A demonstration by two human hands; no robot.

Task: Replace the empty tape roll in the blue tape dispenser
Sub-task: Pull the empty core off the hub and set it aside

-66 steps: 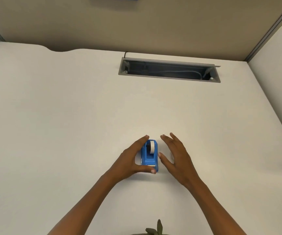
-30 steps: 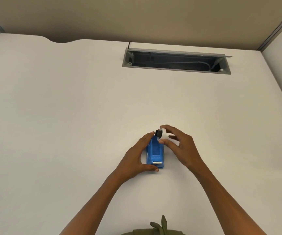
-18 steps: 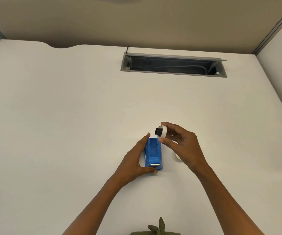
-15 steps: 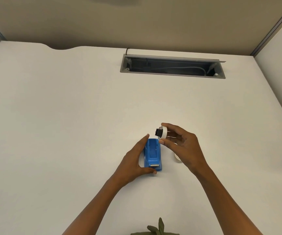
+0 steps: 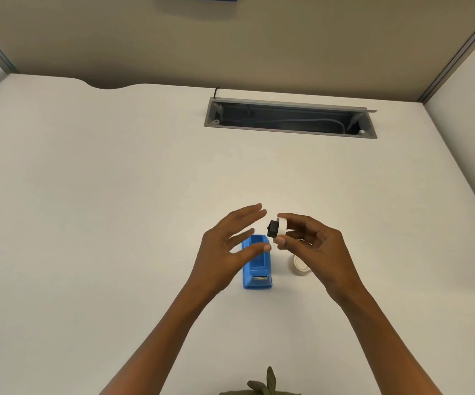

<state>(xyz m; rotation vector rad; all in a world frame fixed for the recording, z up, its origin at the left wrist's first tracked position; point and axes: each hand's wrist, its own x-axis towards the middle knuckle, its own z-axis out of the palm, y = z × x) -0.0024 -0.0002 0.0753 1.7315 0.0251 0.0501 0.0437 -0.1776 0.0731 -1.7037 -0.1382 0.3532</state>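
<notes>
My right-hand grip (image 5: 310, 243) is pinching the empty roll (image 5: 280, 228) on its black hub above the desk (image 5: 88, 195); left hand (image 5: 230, 243) is hovering open. The blue dispenser (image 5: 256, 269) is sitting emptied, the fresh roll (image 5: 300, 265) waiting beside it, not yet loaded.

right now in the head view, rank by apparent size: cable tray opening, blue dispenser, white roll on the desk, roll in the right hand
1. cable tray opening
2. blue dispenser
3. roll held in the right hand and white roll on the desk: these look alike, and the desk roll is partly hidden, so unranked.
</notes>
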